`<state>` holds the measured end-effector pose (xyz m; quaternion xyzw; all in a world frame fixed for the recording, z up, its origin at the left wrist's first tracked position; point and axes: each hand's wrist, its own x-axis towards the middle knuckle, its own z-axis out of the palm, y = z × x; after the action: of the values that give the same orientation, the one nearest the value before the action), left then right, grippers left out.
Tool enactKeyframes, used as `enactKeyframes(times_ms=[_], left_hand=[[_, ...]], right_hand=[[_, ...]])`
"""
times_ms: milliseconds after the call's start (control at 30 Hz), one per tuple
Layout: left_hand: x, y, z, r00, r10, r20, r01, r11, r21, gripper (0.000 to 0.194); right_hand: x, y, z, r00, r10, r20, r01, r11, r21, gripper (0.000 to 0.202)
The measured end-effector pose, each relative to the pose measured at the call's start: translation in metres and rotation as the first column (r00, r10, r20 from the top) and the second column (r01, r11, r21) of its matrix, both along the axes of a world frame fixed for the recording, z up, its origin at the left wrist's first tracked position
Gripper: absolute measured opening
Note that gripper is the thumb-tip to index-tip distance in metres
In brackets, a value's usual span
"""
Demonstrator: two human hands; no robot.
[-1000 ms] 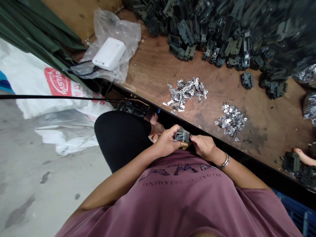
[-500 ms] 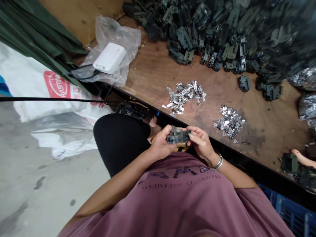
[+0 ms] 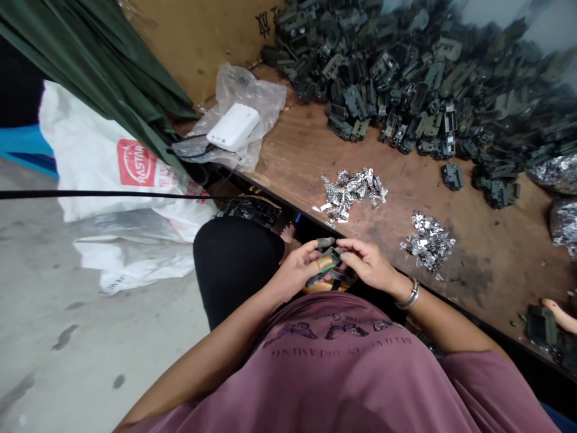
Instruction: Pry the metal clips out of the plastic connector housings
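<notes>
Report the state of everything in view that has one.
Left hand, curled, gripping
Dark part, held between both hands
Right hand, bent, fingertips on that part
Larger metal pile, loose
Smaller metal pile, loose
Dark heap, jumbled
White device, lying on plastic
Clear plastic, crumpled
White sack, creased
Bracelet, worn

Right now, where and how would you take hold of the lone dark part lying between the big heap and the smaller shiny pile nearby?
I'd set the grip across opposite sides of the dark part, from above and the person's side: it looks blocky and low, bare wood lies nearer the person, and the heap crowds its far side. Finer edges are too small to judge.
</notes>
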<state>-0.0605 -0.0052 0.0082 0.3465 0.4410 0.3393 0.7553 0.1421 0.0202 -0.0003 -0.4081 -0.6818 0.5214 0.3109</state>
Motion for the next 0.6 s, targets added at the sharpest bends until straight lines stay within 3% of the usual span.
enactKeyframes(times_ms=[67, 133, 233, 300, 400, 600], left_hand=[[-0.001, -0.001, -0.003, 0.995, 0.089, 0.053, -0.086, 0.994, -0.062, 0.056], [-0.003, -0.002, -0.004, 0.982, 0.158, 0.105, -0.146, 0.983, -0.107, 0.057], [-0.006, -0.003, -0.003, 0.971, 0.201, 0.133, -0.185, 0.975, -0.123, 0.048], [-0.006, -0.002, -0.002, 0.97, 0.211, 0.123, -0.198, 0.974, -0.109, 0.036], [-0.004, 0.0, -0.003, 0.966, 0.246, 0.081, -0.236, 0.965, -0.114, 0.027], [0.007, 0.005, -0.001, 0.961, 0.269, 0.059, -0.258, 0.955, -0.144, 0.03]], right_hand=[[-0.003, 0.023, 0.004, 0.971, -0.02, 0.237, -0.053, 0.954, 0.295, 0.021], [-0.007, 0.045, 0.005, 0.883, -0.076, 0.463, -0.166, 0.872, 0.46, 0.021], [-0.017, 0.068, 0.002, 0.68, -0.086, 0.728, -0.385, 0.804, 0.454, 0.021], [-0.021, 0.073, 0.001, 0.586, -0.079, 0.807, -0.476, 0.772, 0.421, 0.02], [-0.015, 0.07, 0.005, 0.546, -0.098, 0.832, -0.506, 0.752, 0.421, 0.02], [0.027, 0.049, 0.009, 0.487, -0.229, 0.843, -0.391, 0.806, 0.445, 0.022]])
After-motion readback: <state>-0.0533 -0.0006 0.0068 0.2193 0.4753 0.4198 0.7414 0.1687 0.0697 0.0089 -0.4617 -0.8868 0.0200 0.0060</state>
